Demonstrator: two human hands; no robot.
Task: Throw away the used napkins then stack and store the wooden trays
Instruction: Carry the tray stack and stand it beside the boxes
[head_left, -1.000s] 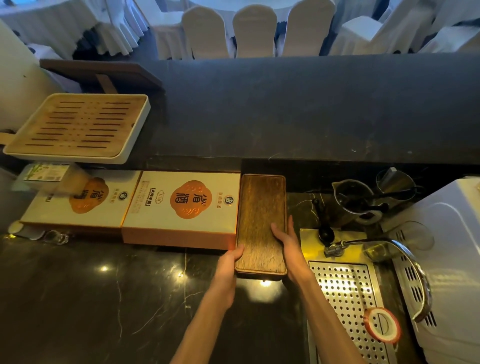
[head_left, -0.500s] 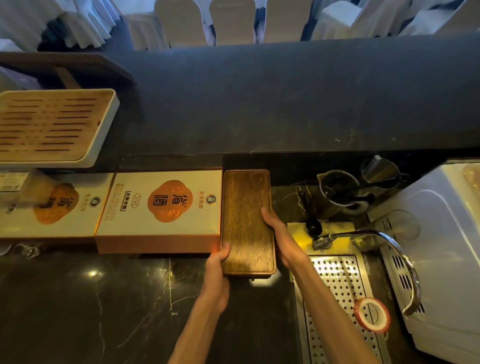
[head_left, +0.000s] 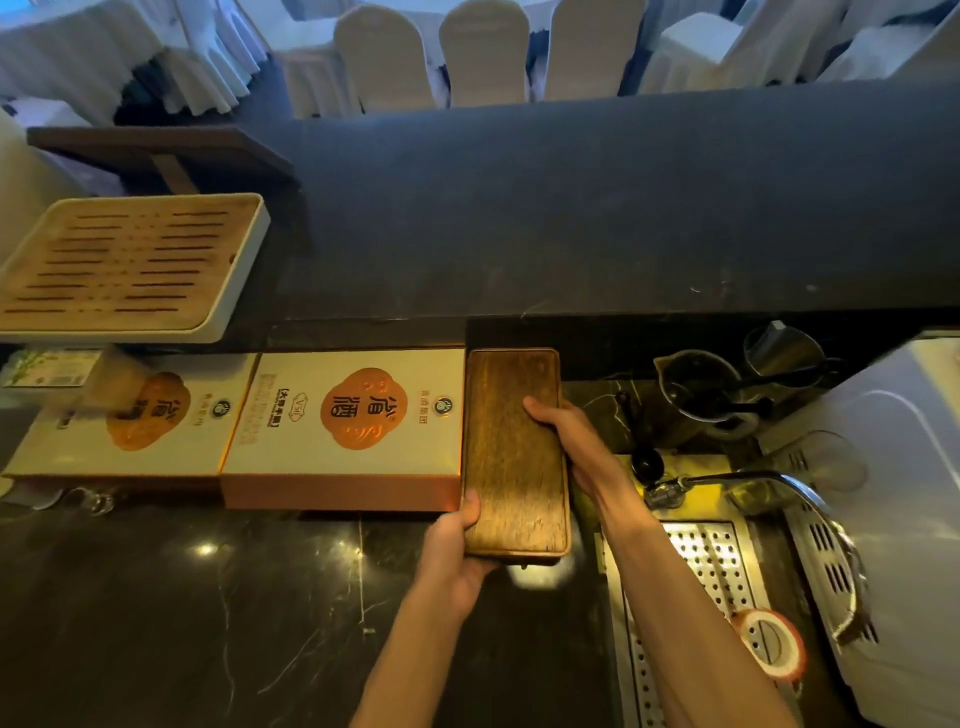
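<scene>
Gripping wooden tray (head_left: 511, 452) by its edges: left hand (head_left: 452, 551), right hand (head_left: 571, 441).

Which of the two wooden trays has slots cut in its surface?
The pale, white-rimmed tray at the far left; the dark tray is smooth, without slots.

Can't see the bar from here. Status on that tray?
Left hand grips wooden tray at near-left corner, right hand holds its right edge. Tray alongside gift box, drain grate on its right.
</scene>
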